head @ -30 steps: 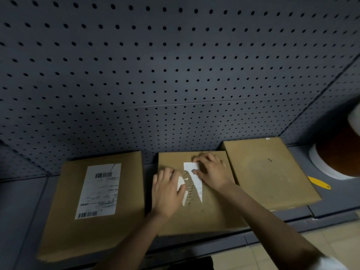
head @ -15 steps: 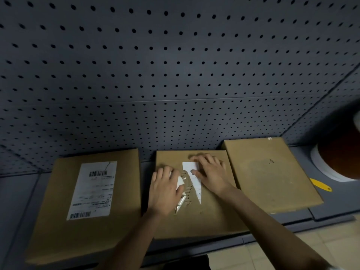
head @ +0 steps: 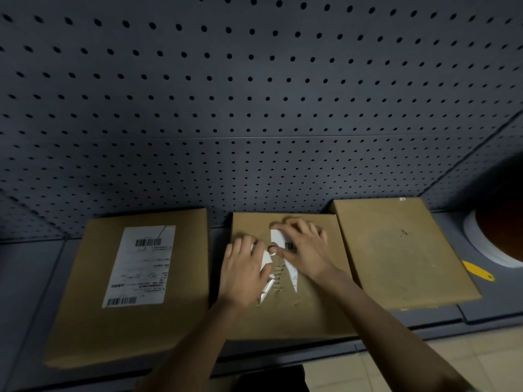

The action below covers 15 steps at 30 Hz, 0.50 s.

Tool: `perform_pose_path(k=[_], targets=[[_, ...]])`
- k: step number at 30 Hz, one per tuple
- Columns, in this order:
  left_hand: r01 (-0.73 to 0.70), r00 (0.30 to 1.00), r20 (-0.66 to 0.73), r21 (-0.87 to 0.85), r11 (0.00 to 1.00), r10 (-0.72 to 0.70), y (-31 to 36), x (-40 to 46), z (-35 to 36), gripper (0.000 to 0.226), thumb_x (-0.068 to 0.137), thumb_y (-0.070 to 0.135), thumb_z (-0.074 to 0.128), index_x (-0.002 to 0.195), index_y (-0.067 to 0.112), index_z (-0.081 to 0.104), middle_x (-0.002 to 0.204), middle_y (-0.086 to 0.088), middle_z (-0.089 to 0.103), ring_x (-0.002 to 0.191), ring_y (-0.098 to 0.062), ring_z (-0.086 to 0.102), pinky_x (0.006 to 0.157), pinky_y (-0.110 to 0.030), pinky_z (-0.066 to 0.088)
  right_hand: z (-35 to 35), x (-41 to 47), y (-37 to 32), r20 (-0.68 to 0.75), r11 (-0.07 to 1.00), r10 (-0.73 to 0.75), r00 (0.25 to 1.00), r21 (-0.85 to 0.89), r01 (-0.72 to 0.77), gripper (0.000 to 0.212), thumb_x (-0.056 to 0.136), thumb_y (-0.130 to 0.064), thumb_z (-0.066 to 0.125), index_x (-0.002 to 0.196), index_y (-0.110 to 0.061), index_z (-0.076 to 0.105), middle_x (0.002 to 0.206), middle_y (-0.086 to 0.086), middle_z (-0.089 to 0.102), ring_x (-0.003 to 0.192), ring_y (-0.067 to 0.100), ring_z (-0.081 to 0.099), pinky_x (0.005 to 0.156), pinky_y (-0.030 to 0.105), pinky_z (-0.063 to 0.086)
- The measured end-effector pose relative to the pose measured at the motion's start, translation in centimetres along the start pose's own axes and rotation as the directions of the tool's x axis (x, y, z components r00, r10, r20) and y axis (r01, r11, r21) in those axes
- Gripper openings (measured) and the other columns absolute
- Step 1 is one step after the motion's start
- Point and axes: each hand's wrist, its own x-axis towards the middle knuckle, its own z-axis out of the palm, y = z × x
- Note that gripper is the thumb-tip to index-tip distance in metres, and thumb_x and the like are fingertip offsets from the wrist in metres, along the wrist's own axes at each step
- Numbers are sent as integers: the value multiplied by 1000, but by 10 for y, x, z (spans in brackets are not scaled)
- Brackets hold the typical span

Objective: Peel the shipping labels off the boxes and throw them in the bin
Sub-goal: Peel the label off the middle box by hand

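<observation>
Head view: middle box at 6 o'clock, torn label on top. Left hand at its 9 o'clock, fingers curled, gripping peeled strip. Right hand at 3 o'clock, fingers spread, pressing label. Labelled box at 8 o'clock.

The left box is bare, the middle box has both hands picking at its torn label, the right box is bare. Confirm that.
Not quite. In the head view the left box carries a whole label. Both hands, left hand and right hand, do work the torn label on the middle box; the right box is bare.
</observation>
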Motion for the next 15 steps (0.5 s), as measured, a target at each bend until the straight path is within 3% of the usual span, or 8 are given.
perform_pose_path(k=[2,7,12,15], targets=[[4,1000,-4,0,1000,-4,-1,0,0,25,72,31,62,91,15,55,91,-5,52,82,-23,51,72,-36,45,1,0,0,-9,1000,-6,1000,-1,6,56,74,-73,37,123,-46,46,127,-12,45,117,14,41,85,29,18],[23,999,-38,21,1000,-22,0,0,-4,25,74,33,52,91,16,56,87,-5,51,78,-22,50,71,-37,45,-1,1,-3,-19,1000,0,1000,31,1,35,79,-58,58,108,-39,55,125,-13,45,118,13,39,84,28,16],[52,998,-37,63,997,-50,1,-1,-5,26,74,34,56,92,16,58,86,-5,53,78,-22,50,72,-37,44,0,-5,-2,12,1000,-17,1000,-12,17,53,82,-64,40,130,-43,42,129,-12,43,120,14,38,88,28,18],[60,998,-28,69,996,-58,1,0,-5,27,72,32,64,93,16,58,87,-5,53,79,-23,50,74,-38,44,-10,-11,-1,62,994,-33,998,106,26,45,83,-48,59,126,-39,49,129,-10,45,125,13,37,95,29,23]])
